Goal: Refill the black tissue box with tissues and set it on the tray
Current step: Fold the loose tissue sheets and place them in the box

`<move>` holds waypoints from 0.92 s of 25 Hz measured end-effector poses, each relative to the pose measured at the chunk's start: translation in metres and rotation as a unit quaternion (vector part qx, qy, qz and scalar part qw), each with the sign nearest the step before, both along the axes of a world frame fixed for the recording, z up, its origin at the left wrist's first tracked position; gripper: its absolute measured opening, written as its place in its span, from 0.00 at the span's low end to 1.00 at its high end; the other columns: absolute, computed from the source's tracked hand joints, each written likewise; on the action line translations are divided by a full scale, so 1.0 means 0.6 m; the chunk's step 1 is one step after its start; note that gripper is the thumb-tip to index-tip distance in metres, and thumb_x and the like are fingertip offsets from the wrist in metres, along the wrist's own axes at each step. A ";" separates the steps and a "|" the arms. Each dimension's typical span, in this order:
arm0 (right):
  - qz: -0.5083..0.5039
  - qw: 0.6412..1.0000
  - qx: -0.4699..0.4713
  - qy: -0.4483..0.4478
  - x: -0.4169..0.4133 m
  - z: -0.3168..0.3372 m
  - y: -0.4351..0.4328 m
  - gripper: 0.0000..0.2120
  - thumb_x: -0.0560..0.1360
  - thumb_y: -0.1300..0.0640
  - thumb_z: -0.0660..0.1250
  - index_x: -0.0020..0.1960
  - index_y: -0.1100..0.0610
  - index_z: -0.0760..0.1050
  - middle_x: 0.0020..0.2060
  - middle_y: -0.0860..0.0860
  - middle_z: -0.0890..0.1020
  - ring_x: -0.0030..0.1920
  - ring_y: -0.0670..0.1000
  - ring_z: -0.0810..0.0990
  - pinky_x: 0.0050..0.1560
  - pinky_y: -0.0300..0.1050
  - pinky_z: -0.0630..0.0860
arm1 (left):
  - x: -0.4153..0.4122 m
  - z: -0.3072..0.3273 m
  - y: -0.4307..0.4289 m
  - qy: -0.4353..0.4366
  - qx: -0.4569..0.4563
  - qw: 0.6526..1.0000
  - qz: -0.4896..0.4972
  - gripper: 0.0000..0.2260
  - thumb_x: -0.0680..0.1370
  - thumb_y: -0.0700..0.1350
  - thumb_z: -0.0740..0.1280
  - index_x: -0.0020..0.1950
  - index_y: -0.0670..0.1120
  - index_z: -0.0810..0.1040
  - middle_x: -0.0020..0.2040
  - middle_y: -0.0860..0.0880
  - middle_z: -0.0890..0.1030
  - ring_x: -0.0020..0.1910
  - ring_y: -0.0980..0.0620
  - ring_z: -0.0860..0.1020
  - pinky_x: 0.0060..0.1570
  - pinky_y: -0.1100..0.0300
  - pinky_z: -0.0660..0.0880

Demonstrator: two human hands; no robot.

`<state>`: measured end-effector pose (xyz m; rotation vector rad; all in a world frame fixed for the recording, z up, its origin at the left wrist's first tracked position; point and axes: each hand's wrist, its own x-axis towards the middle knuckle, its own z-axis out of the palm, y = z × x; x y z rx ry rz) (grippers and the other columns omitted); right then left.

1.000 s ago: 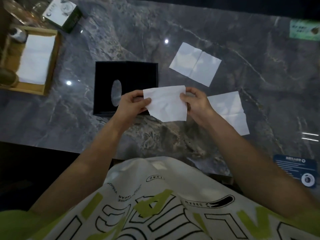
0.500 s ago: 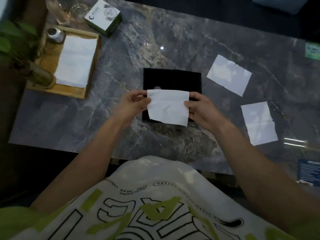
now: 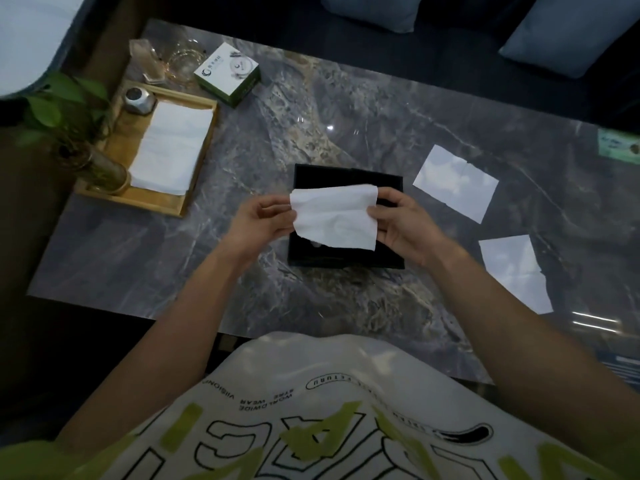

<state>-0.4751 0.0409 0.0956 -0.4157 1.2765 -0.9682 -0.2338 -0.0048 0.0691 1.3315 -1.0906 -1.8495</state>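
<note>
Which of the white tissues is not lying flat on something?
The crumpled tissue pinched by the left hand and right hand over the black box; two others lie on the table, one in the tray.

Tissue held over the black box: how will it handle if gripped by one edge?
Likely floppy: the tissue is creased and rumpled between the left hand and right hand, which pinch its side edges. It looks thin, so it is probably very light and may fold over. Its uneven lower edge hints it tears easily.

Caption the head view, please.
The left hand and right hand pinch a tissue over the black box; two more tissues lie on the table.
</note>
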 end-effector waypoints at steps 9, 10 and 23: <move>0.002 0.999 -0.045 -0.009 -0.017 0.010 0.008 0.24 0.77 0.75 0.58 0.39 0.54 0.86 0.41 0.50 0.87 0.44 0.49 0.86 0.50 0.45 0.83 | -0.018 0.021 -0.007 0.020 -0.033 0.999 -0.003 0.10 0.76 0.30 0.66 0.45 0.43 0.82 0.37 0.53 0.85 0.37 0.58 0.83 0.39 0.66 0.79; 0.009 0.999 -0.050 -0.002 -0.019 0.011 0.009 0.24 0.77 0.75 0.58 0.40 0.54 0.86 0.41 0.49 0.87 0.44 0.49 0.86 0.50 0.45 0.83 | -0.019 0.022 -0.007 0.018 -0.039 0.999 -0.004 0.09 0.76 0.30 0.65 0.45 0.42 0.82 0.37 0.53 0.85 0.37 0.58 0.83 0.38 0.67 0.78; 0.037 0.988 -0.097 0.118 -0.012 0.023 0.003 0.10 0.76 0.72 0.62 0.41 0.65 0.79 0.36 0.48 0.85 0.41 0.48 0.85 0.47 0.46 0.82 | -0.020 0.025 -0.014 0.028 -0.082 0.996 -0.011 0.21 0.76 0.28 0.63 0.36 0.51 0.86 0.38 0.55 0.85 0.40 0.58 0.83 0.42 0.65 0.79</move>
